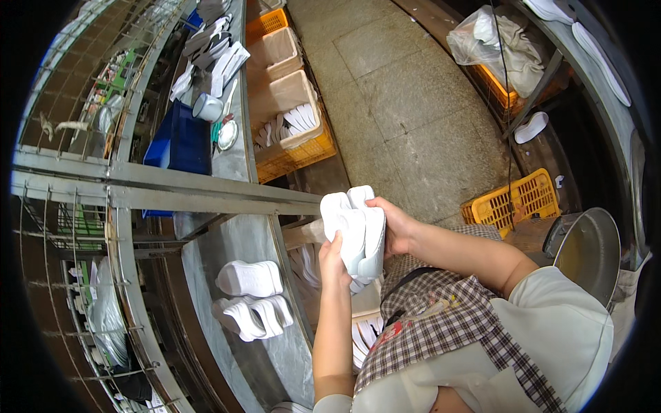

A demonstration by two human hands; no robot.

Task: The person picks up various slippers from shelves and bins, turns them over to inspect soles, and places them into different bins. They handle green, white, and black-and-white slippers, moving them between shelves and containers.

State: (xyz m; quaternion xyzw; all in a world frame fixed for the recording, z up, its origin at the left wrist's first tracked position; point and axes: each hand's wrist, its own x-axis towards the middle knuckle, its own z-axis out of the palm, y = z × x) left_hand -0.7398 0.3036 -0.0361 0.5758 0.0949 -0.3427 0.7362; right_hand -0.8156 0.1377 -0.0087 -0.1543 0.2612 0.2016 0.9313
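Between my two hands is a small bunch of white shoe soles (353, 230), pressed together and held in front of my checked apron. My left hand (333, 261) grips their near left side, with the thumb laid along a sole. On the other side, my right hand (396, 227) closes round them, its thumb near the top. Several more white soles (253, 316) lie on the grey bench (275, 375) to the left of my left hand, with another white sole (251, 278) just beyond them.
A metal frame bar (206, 198) crosses left of my hands. Beyond it are a blue bin (180, 141), a white mug (207, 108) and more footwear parts (227, 67). Lined orange crates (313, 148) stand beside the bench. A yellow crate (527, 199) and metal pan (589, 255) are at right.
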